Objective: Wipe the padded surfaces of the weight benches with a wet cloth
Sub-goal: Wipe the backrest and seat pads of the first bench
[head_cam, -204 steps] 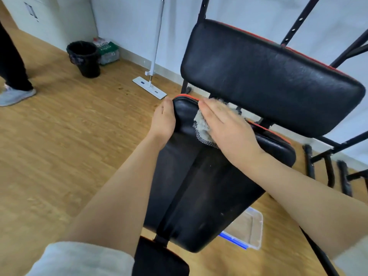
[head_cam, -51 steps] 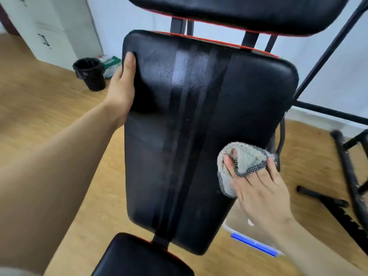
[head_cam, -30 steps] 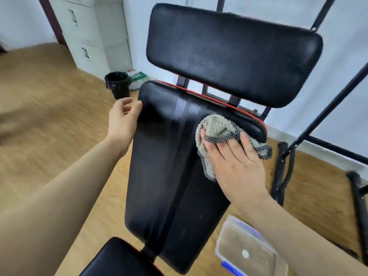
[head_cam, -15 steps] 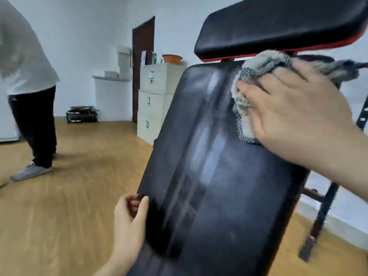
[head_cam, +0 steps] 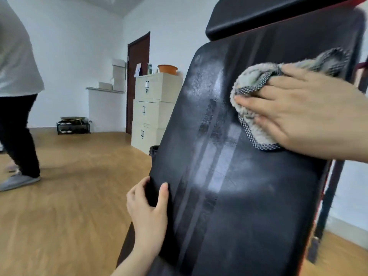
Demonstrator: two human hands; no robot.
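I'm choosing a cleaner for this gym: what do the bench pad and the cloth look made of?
Bench pad: likely vinyl or faux leather, black, smooth, with light streaks reflecting off it. Cloth: seemingly fluffy microfibre or terry, grey, with a checked woven edge.

The black padded back pad of the weight bench stands tilted in the foreground, with a second black padded cushion above and behind its top edge. The grey fluffy cloth lies on the pad's upper right part, under the flat right grip. The left grip clasps the pad's lower left edge, thumb on the front. A dark metal frame post stands behind the pad's right edge. Left of the pad, across the wooden plank floor, a cream metal drawer cabinet stands against the far wall with an orange plastic basin on top. A person in dark trousers stands at the far left.
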